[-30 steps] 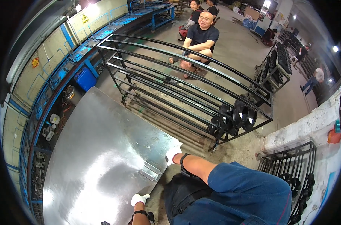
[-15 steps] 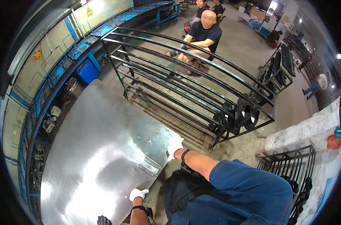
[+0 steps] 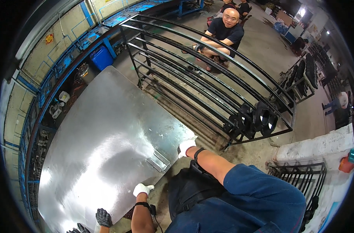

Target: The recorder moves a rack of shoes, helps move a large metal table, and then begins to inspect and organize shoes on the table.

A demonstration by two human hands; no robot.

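White-gloved, my left fingers and right fingers meet the metal tabletop's near edge; whether they clench it, I can't tell. It spreads leftward, probably stiff, heavy, slick: best held near opposite corners.

The lower edge cuts off the metal table, the left forearm and two gray gloves of someone else, one barely showing. The palms of the left hand and right hand are hidden, so their hold cannot be told. The upper edge crops two people. At far right, a distant person is blurred. Blue clothing hides part of the lower-right rack. The upper-left wall sticker is too small to make out.
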